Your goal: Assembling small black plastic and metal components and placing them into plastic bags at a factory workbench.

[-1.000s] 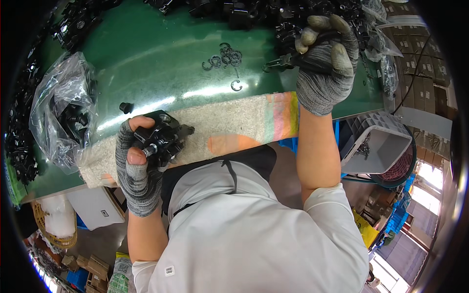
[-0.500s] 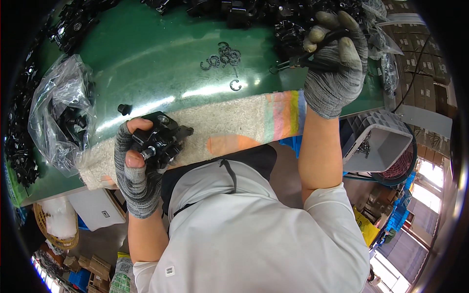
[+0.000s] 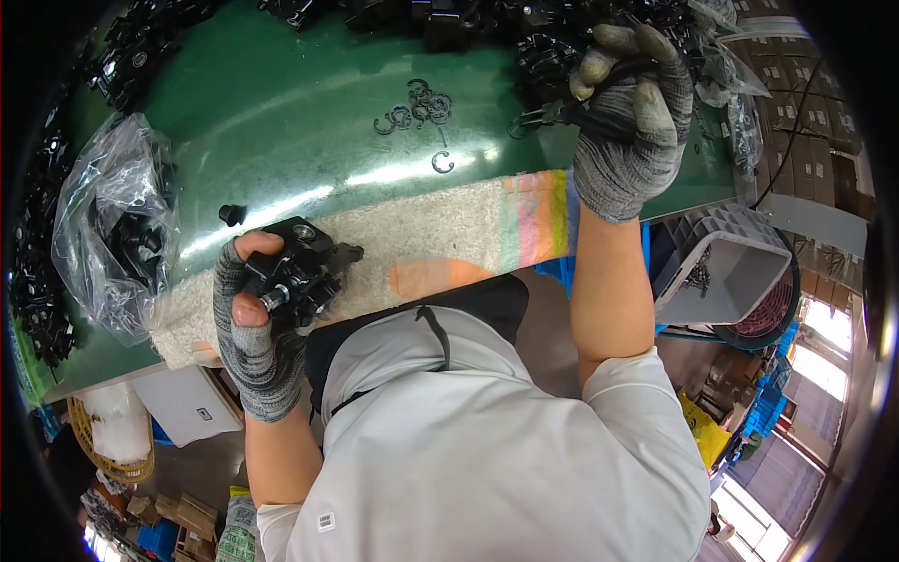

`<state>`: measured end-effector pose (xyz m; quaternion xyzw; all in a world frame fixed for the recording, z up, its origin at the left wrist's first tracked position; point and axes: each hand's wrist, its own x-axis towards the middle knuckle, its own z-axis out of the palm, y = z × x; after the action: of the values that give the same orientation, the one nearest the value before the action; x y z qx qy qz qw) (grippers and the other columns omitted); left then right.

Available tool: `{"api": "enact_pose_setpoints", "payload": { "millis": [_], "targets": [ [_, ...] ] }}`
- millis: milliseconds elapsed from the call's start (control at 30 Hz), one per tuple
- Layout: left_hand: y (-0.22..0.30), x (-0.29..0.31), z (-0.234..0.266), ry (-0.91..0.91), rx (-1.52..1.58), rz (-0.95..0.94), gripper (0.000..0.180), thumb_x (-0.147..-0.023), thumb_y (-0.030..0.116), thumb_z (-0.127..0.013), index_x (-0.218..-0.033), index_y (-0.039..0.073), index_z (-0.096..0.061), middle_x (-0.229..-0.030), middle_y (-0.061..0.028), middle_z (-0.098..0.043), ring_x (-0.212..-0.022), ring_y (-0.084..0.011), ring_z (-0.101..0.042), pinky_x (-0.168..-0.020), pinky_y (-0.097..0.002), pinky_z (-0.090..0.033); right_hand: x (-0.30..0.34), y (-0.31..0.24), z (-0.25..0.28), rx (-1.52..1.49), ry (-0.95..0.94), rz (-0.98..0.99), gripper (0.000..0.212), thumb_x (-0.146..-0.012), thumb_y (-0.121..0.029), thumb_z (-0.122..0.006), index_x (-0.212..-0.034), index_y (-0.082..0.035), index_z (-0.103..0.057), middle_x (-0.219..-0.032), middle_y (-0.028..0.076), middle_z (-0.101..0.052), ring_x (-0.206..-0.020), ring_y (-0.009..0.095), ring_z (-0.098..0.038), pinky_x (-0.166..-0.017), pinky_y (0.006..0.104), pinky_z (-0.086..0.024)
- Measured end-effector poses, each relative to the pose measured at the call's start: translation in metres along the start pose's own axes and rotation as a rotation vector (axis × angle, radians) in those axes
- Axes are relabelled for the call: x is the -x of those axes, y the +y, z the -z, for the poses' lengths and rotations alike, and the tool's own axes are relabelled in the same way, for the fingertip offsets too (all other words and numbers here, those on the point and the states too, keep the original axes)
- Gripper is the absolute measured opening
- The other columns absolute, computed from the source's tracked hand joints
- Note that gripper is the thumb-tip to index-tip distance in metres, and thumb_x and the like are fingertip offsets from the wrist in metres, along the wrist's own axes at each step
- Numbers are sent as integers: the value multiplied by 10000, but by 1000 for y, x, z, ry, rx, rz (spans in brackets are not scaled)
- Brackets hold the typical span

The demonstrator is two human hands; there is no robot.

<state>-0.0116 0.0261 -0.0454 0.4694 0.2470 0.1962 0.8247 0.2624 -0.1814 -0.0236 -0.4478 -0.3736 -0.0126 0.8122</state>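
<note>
My left hand, in a grey glove with bare thumb and fingertip, is closed on a black metal bracket assembly. The assembly has a silver pin and sits over the near cloth. My right hand, gloved with pale fingertips, is wrapped round a pair of dark-handled circlip pliers. Their tips point left, and a small ring appears to be at the tips. Left of the pliers lie several loose dark circlips in a small heap. A single circlip lies nearer to me.
A long pale cloth with a striped end covers the bench's near edge. Black parts are piled at the back. At left are a clear plastic bag of parts and a small black bushing. A grey crate stands right, below the bench.
The whole view has shifted slightly, so things appear a little farther left. Both hands keep their holds on the bracket assembly and the circlip pliers.
</note>
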Motion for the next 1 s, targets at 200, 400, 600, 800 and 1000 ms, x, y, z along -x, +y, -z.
{"api": "enact_pose_setpoints", "payload": {
  "millis": [200,400,600,800,1000],
  "targets": [
    [-3,-1,20,-220,7,-27,615,-937,550,-635,-1286,55,-531,-1218,-203,-600,-1065,-321,-621,-1023,-590,-476,15,-14,9,147,-61,68,553,-903,-185,-626,-1411,2,-511,-1270,279,-601,-960,262,-626,-778,378,-532],
    [-5,-1,11,-201,21,-54,621,-935,558,-632,-1286,58,-519,-1208,-197,-611,-1085,-351,-631,-1022,-603,-474,23,-27,10,213,-90,37,608,-889,-223,-672,-1426,-5,-491,-1286,279,-599,-989,241,-641,-823,364,-548],
    [-7,-3,14,-226,23,-68,611,-950,559,-607,-1286,59,-506,-1200,-190,-615,-1107,-359,-629,-1025,-605,-472,3,-27,11,98,-195,-106,679,-870,-221,-649,-1473,10,-439,-1331,308,-561,-1016,256,-622,-861,362,-528],
    [-4,-3,13,-229,-22,-94,610,-955,566,-592,-1290,64,-504,-1200,-182,-619,-1107,-355,-632,-1028,-583,-476,-12,-19,15,38,-237,-199,590,-892,-195,-595,-1427,26,-477,-1259,290,-595,-941,232,-600,-803,337,-510],
    [18,3,1,-254,-6,36,640,-929,548,-631,-1327,64,-502,-1192,-173,-626,-1064,-318,-659,-895,-400,-567,-5,-17,12,31,-91,-212,519,-892,-178,-604,-1362,32,-537,-1133,226,-628,-917,227,-592,-746,332,-498]
  ]
}}
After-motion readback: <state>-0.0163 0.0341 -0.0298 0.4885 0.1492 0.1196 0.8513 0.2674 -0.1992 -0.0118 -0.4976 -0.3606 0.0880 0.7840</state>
